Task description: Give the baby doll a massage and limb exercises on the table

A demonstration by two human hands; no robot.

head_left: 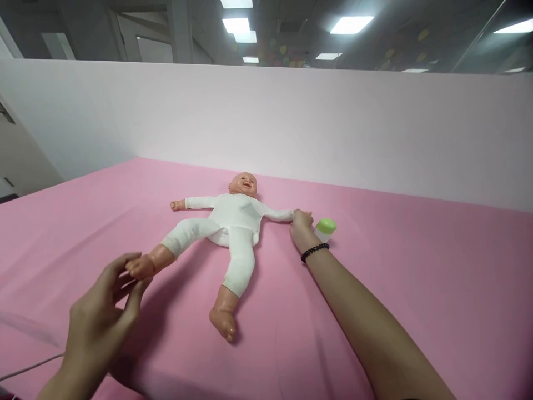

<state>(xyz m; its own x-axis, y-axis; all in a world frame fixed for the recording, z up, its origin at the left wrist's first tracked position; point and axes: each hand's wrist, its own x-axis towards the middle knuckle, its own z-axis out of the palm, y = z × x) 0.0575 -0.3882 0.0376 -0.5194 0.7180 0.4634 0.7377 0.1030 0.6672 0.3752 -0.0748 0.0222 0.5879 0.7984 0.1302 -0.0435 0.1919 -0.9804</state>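
Note:
A baby doll (pixel 237 214) with a white cloth body and plastic head, hands and feet lies on its back, head away from me. My left hand (pixel 108 305) pinches the doll's foot on the left between thumb and fingers, and that leg is raised off the pink surface. At the doll's outstretched arm on the right, my right hand (pixel 302 229) is closed around the doll's hand or wrist, mostly hiding it. A black coiled band (pixel 315 251) circles my right wrist. Just right of that hand stands a small container with a green lid (pixel 326 225), partly hidden.
The pink covering (pixel 416 289) spreads under everything, with some creases. A white wall (pixel 291 122) runs along the back, with dark glass above it reflecting ceiling lights. A thin cable (pixel 33 366) lies at the lower left.

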